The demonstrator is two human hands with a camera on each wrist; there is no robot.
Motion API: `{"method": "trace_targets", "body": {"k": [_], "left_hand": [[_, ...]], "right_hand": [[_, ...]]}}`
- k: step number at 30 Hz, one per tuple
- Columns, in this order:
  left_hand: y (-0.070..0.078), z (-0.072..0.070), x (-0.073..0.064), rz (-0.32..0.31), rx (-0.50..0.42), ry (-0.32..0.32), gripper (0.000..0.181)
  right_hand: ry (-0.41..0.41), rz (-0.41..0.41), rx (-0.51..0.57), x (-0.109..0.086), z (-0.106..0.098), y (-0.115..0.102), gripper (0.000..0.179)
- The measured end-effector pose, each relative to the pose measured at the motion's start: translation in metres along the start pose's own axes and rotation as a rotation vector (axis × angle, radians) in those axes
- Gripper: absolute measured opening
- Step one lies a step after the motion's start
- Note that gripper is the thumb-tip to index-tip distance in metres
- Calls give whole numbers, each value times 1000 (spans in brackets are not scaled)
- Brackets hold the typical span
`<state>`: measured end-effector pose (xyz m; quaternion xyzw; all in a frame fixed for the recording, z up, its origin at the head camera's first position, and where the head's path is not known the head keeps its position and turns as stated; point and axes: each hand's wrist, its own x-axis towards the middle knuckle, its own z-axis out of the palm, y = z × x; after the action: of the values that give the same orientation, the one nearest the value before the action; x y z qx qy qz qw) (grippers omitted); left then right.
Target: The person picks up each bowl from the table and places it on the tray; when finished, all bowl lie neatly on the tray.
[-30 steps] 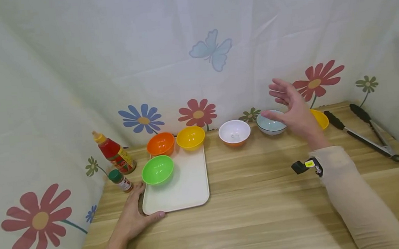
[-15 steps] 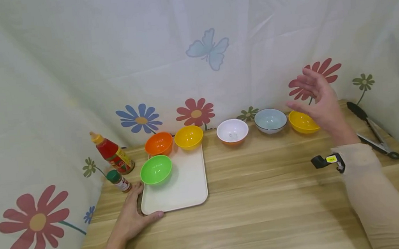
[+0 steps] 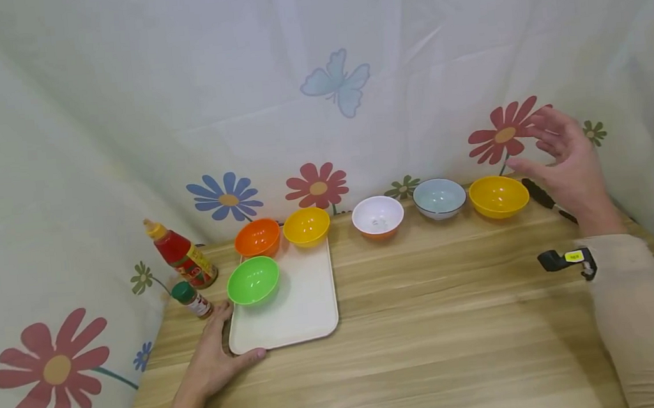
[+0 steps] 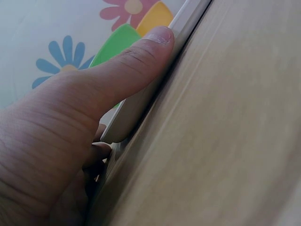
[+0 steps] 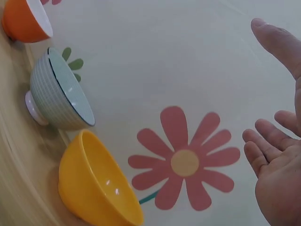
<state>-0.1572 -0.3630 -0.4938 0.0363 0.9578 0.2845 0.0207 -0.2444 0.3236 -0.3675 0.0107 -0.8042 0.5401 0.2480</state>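
Fingers of the right hand (image 3: 575,171) stand loosely apart at the right of the frame, holding nothing, hiding most of some black-headed tongs (image 3: 539,193) and just right of a round, glossy yellow plastic-looking bowl (image 3: 499,198). Over at the lower left, the left hand (image 3: 212,360) is splayed around the near-left corner of a flat, rectangular off-white tray (image 3: 306,308), thumb along its near edge, not clenched. The tray sits on the wood-grained bench (image 3: 408,351), left of centre, with a shiny bright green bowl (image 3: 254,281) at its left side. I'd judge it stiff and light, smooth enough for bowls to slide, best held level by opposite rims. The yellow bowl looks light; its rim suits a pinch.
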Motion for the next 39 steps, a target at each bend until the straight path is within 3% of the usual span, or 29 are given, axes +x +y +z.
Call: {"method": "trace_targets", "body": {"k": [8,22,34,39], "left_hand": [[-2,1,1,-9,0,-3,135],[-2,1,0,-3,0,-3,136],[0,0,0,14,8,3,134],[0,0,-1,22,12,8,134]], "right_hand": [[2,97,-50,-1,-5,18,91],[-161,243,-95,-6,7,69,112],[-258,221,-132,-11,23,102,123],[-269,193,-197,-13,28,107,117]]}}
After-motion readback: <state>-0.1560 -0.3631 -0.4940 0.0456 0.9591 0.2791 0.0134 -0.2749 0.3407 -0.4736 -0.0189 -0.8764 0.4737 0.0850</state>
